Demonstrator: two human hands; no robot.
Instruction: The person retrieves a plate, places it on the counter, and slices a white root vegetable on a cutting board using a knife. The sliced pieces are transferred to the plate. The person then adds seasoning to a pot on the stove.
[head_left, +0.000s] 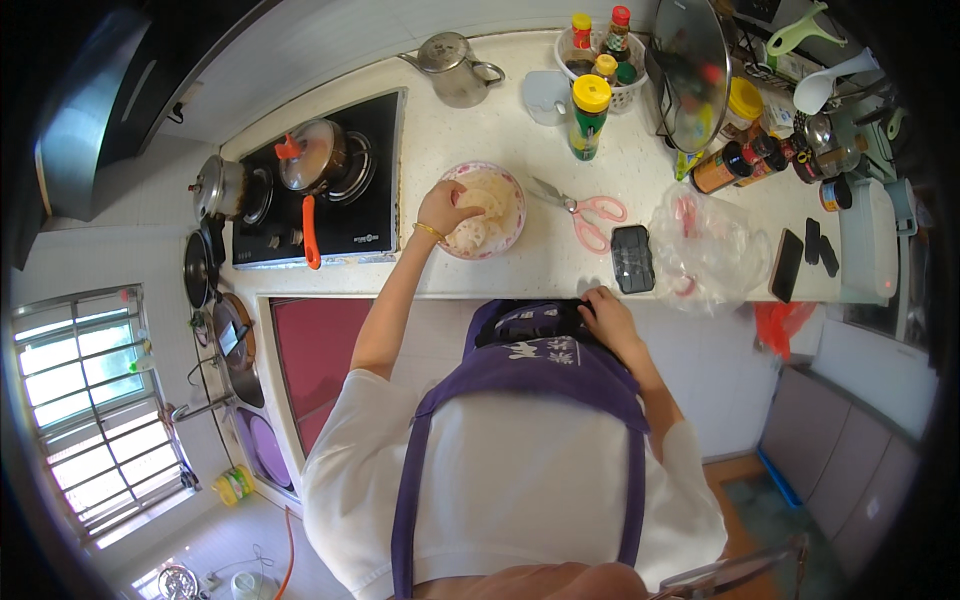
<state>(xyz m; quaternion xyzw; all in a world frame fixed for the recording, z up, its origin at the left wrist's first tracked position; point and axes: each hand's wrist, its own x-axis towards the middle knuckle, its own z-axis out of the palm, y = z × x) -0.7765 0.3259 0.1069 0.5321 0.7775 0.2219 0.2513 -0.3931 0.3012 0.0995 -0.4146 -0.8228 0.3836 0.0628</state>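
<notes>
My left hand (444, 209) reaches over the left rim of a pink-patterned bowl (517, 238). Its thumb and fingers touch pale, holed slices that look like lotus root (480, 199); whether they pinch one is hidden. A yellow bangle (430, 232) circles that wrist. At the counter's front edge rests my right hand (609, 319), fingers loosely bent and slightly apart, with nothing visible in it. Near it lie a black plastic case or box (633, 259) and pink-handled kitchen scissors (574, 205), their blades pointing toward the bowl.
On the left, a gas hob (345, 232) carries a lidded pan (311, 161) with an orange handle jutting frontward and a metal pot (221, 187). A metal kettle (457, 79), a green yellow-capped bottle (587, 124) and a bottle basket (626, 97) stand behind. A plastic bag (709, 247) and phone (786, 264) lie right.
</notes>
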